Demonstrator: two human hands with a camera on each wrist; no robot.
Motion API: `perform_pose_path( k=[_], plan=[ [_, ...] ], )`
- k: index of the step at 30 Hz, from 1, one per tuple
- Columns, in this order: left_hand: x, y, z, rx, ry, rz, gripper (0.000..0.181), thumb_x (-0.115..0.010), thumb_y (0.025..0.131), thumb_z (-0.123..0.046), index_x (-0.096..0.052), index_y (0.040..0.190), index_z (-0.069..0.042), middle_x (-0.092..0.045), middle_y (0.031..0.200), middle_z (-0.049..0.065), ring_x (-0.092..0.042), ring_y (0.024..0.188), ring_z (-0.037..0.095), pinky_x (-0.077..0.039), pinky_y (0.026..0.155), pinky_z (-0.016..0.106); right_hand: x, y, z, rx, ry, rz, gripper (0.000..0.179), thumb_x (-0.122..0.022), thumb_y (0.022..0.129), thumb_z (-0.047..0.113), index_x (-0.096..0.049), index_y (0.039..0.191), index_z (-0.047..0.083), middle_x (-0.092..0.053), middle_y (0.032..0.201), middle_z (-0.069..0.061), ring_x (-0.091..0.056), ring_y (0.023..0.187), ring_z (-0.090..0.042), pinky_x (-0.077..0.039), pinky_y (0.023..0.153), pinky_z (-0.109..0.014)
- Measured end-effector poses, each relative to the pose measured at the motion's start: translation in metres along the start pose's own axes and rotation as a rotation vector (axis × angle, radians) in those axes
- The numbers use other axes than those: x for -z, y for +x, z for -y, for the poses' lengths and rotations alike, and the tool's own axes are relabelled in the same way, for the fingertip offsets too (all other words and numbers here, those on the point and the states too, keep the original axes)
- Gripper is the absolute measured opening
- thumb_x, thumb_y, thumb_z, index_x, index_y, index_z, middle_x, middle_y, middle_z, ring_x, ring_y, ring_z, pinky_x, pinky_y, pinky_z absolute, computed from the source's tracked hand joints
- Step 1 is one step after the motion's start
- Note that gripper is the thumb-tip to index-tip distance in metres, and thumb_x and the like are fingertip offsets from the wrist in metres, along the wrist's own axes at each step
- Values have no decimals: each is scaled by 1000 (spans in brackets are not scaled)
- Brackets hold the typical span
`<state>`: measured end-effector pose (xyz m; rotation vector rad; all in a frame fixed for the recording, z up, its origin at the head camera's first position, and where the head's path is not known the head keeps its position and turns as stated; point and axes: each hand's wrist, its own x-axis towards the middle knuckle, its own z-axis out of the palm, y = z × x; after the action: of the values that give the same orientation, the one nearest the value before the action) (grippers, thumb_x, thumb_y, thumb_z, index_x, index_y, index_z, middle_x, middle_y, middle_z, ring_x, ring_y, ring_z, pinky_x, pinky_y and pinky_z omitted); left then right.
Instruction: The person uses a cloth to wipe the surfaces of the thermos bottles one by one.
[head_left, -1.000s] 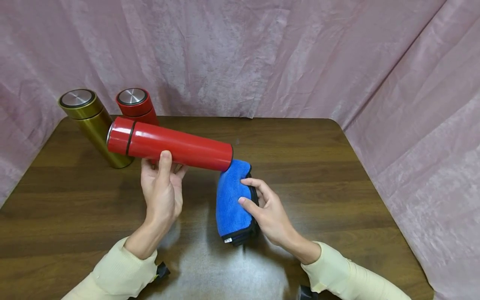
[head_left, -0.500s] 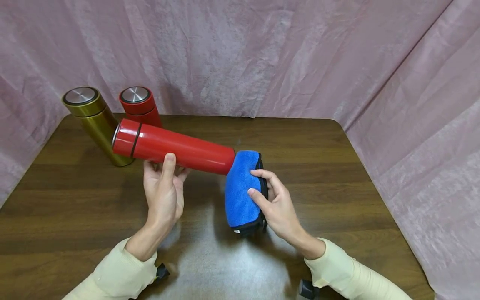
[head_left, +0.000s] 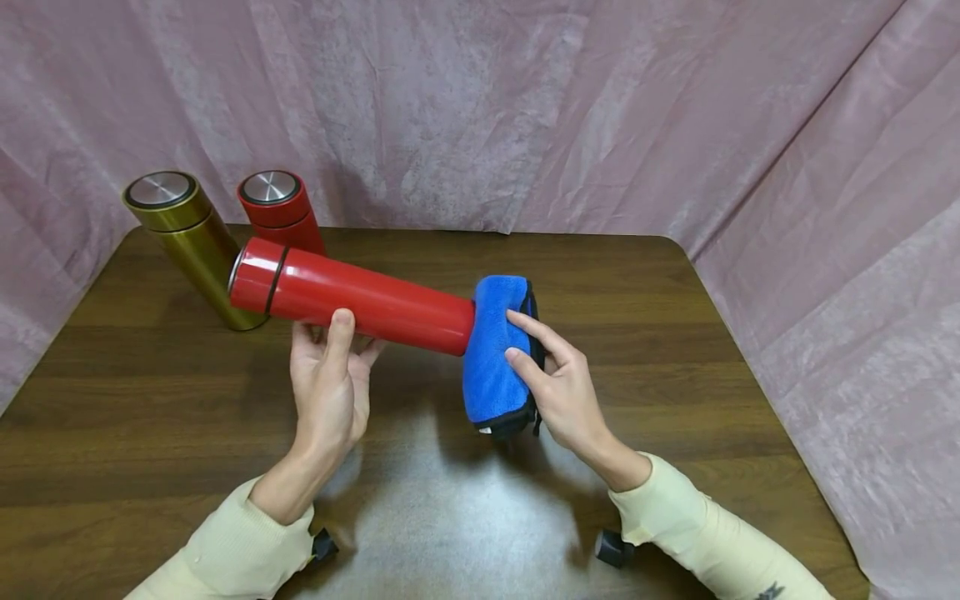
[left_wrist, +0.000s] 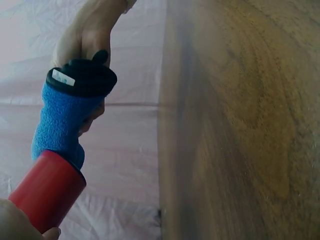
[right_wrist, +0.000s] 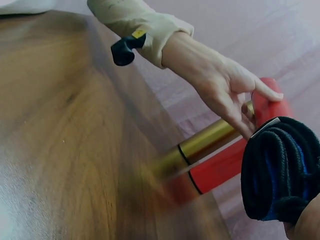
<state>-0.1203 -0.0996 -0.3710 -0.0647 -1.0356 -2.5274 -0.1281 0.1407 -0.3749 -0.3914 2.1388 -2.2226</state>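
Observation:
My left hand (head_left: 330,383) holds a red thermos flask (head_left: 367,296) around its middle, thumb on the near side. The flask lies nearly level above the table, lid end to the left and base to the right. In my right hand (head_left: 566,387) is a folded blue cloth (head_left: 495,358) with black edging, pinched between thumb and fingers. The cloth lies against the flask's base and hides it in the head view. From the left wrist, the blue cloth (left_wrist: 62,117) touches the end of the red flask (left_wrist: 50,192). The right wrist view shows the cloth's stacked folds (right_wrist: 280,170).
A gold thermos flask (head_left: 198,258) and a second red thermos flask (head_left: 281,212) stand upright at the back left of the wooden table (head_left: 637,333). A pink curtain (head_left: 450,117) hangs behind the table and along its right side.
My right hand has moved the cloth up and to the right, onto the flask's base end. My left hand and the flask have shifted slightly right.

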Motion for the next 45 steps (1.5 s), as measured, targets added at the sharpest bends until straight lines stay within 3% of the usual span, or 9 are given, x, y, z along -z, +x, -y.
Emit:
perform_pose_path(
  k=[6, 14, 25, 30, 38, 45],
  plan=[
    [-1, -1, 2, 1, -62, 6, 42, -62, 103, -7, -40, 139, -7, -52, 132, 15, -64, 109, 27, -54, 94, 44, -4, 10, -8, 0, 66, -42, 44, -63, 100, -2, -59, 143, 3, -60, 136, -22, -66, 112, -29, -60, 89, -43],
    [-3, 1, 6, -37, -76, 35, 42, -65, 102, -9, -43, 138, -8, -55, 129, 14, -65, 108, 27, -55, 94, 43, -10, 17, -13, -16, 45, -80, 48, -65, 94, -8, -58, 141, -2, -64, 121, -28, -70, 101, -24, -62, 85, -40],
    [-7, 5, 16, -42, -81, 40, 40, -66, 101, -10, -45, 135, -9, -57, 127, 13, -66, 106, 25, -54, 94, 43, -8, 18, -17, -71, -115, -44, 42, -69, 90, -6, -64, 131, -3, -69, 110, -25, -69, 90, -23, -63, 76, -34],
    [-11, 8, 23, -28, -66, 40, 39, -64, 102, -8, -44, 136, -8, -56, 128, 14, -66, 107, 26, -54, 95, 44, 0, 16, -21, -174, -109, 0, 44, -68, 93, -2, -62, 136, -2, -67, 117, -25, -68, 100, -27, -62, 81, -36],
    [-20, 17, 42, -7, -53, 45, 37, -62, 103, -6, -44, 135, -8, -57, 123, 13, -67, 102, 25, -55, 93, 44, 24, 9, -23, -316, -78, 117, 48, -67, 98, 5, -56, 145, 3, -52, 148, -20, -57, 125, -36, -58, 93, -45],
    [-24, 34, 60, 9, 23, 32, 39, -61, 103, -5, -43, 138, -9, -58, 125, 11, -65, 105, 26, -56, 91, 41, 48, 0, -22, -355, -212, 189, 45, -71, 99, 14, -62, 142, 10, -45, 157, -13, -35, 148, -31, -44, 111, -51]
  ],
)
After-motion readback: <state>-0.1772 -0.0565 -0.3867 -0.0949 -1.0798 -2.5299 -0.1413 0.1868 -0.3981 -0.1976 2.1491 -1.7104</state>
